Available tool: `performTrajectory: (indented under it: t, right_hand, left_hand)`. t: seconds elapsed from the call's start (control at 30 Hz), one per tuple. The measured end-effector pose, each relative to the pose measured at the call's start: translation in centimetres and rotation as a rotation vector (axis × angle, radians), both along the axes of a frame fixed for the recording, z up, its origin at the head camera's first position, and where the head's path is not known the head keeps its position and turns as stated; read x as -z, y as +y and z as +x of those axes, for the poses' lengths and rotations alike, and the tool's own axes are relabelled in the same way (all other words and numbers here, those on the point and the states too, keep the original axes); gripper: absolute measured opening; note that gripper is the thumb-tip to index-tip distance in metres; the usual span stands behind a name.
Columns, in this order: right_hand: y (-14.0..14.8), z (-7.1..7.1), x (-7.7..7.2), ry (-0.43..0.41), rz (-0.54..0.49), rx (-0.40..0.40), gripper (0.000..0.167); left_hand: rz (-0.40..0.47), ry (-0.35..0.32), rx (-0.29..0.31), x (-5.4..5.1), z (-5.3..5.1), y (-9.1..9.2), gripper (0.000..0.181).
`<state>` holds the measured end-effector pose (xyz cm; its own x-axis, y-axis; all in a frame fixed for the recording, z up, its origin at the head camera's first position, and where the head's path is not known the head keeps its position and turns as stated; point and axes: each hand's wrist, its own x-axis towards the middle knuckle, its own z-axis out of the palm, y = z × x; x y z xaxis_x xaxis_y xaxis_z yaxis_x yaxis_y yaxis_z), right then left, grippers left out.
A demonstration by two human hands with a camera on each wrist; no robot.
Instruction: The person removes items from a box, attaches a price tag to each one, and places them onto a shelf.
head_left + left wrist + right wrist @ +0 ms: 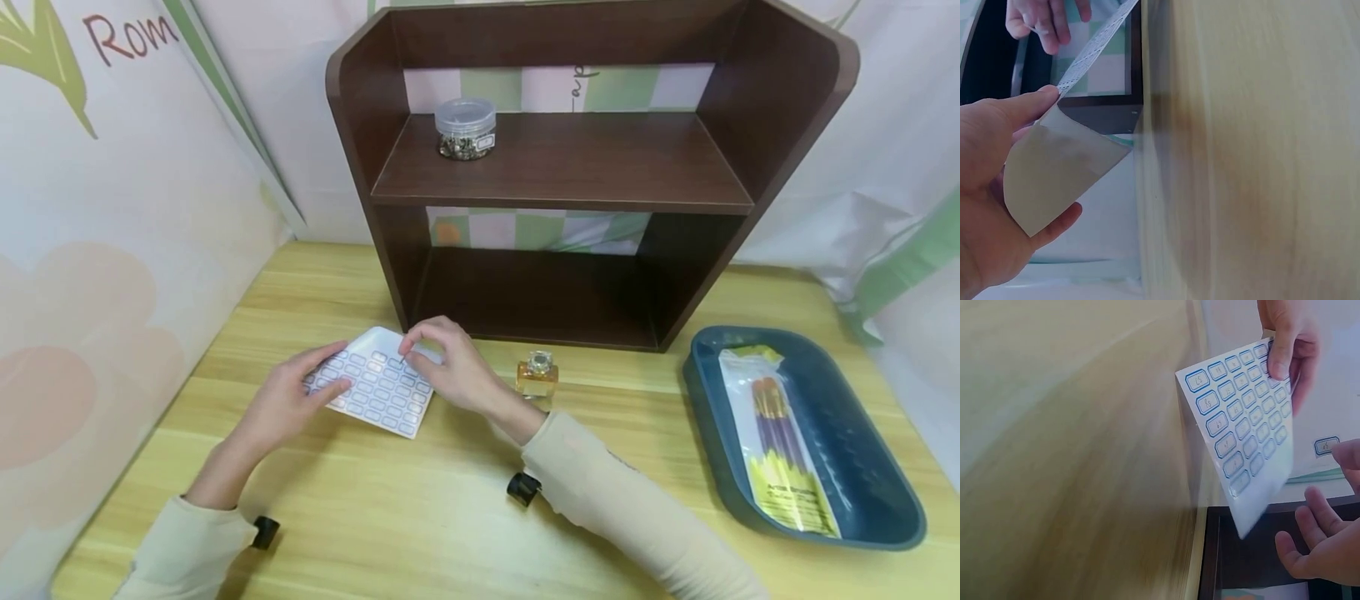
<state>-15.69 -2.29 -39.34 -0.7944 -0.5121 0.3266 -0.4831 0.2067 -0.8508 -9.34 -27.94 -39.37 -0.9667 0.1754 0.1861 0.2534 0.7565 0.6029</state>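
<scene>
A white sheet (375, 392) of blue-bordered labels is gripped at its left edge by the left hand (281, 407), thumb on the printed face. In the left wrist view the left hand (997, 181) has the sheet's plain back (1060, 169) toward the camera. The right hand (457, 367) is above the sheet's right part, thumb and forefinger together. The right wrist view shows a single label (1327, 445) pinched at the fingertips of the right hand (1329, 544), apart from the sheet (1241, 425); its other fingers are spread.
A small amber bottle (537, 377) stands right of the right hand. Behind is a dark brown shelf (562, 204) with a lidded clear jar (466, 130) on its upper board. At the right, a blue tray (873, 442) contains a pack of brushes (780, 442).
</scene>
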Motion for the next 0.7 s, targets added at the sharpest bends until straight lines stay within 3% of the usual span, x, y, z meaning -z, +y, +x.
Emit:
performTrajectory:
  t: [0.37,0.7]
  right_hand:
    - [1.3,1.4,-0.4,-0.131,0.002,-0.076,0.009]
    - [2.7,2.0,-0.5,-0.114,0.017,-0.093,0.010]
  left_hand:
    - [-0.146,-0.012,-0.039,0.4,-0.3,-1.1,0.057]
    - [-0.235,-0.016,-0.047,0.6,-0.6,-1.7,0.055]
